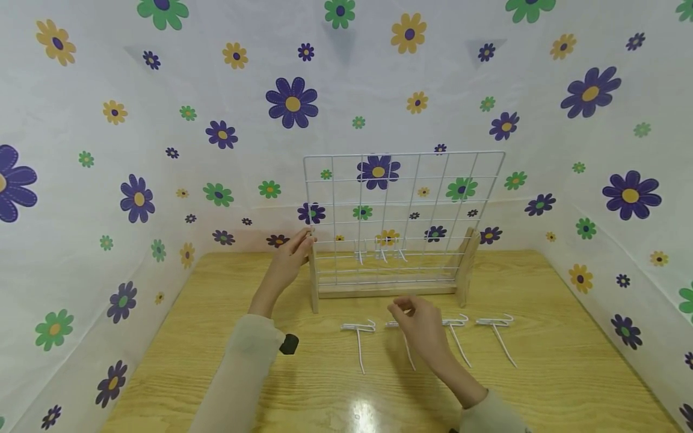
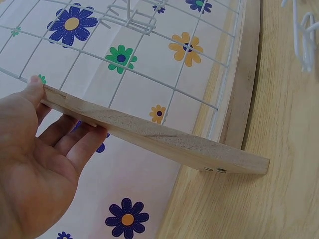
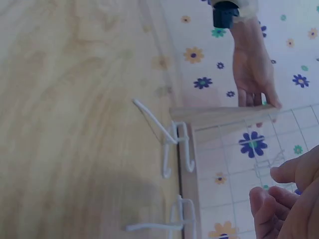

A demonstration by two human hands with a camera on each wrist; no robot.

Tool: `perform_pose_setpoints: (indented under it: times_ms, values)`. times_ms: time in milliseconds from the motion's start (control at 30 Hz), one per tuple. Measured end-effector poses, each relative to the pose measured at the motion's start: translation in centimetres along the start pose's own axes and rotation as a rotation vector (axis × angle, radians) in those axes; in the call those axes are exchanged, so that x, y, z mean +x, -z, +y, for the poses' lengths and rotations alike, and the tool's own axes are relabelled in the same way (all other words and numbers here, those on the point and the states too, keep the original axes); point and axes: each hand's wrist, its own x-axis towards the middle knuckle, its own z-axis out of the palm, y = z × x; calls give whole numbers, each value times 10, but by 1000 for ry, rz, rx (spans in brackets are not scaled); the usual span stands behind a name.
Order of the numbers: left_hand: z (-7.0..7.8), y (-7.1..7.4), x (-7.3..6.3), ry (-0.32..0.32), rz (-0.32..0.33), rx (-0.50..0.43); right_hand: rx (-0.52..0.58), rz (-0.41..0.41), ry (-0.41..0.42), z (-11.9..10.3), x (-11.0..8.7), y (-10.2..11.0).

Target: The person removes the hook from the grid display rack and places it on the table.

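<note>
A white wire grid rack (image 1: 403, 198) stands in a wooden base (image 1: 387, 291) at the back of the table. My left hand (image 1: 289, 258) grips the upper end of the rack's left wooden side post (image 2: 149, 127), thumb on one side and fingers beneath. Three white hooks (image 1: 382, 252) hang in the middle of the grid's lower rows. In front of the base lies a row of several loose white hooks (image 1: 360, 328). My right hand (image 1: 425, 331) is over the second hook (image 1: 409, 352) from the left, partly covering it, with loosely bent fingers and nothing seen between them.
Two more loose hooks lie right of my right hand, the outermost hook (image 1: 495, 323) nearest the table's right side. The rack's right wooden post (image 1: 468, 264) stands behind them. Flower-printed cloth (image 1: 243, 120) surrounds the wooden table (image 1: 184, 361) at the back and sides.
</note>
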Motion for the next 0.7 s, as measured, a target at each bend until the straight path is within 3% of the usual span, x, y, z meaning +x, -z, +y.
perform_pose_setpoints:
  times_ms: [267, 533, 700]
  values:
    - [0, 1, -1, -5, -4, -5, 56, 132, -23, 1, 28, 16]
    - [1, 1, -1, -9, -5, -10, 72, 246, 71, 3, 50, 17]
    - [3, 1, -2, -12, -2, -14, 79, 260, 103, 3, 57, 13]
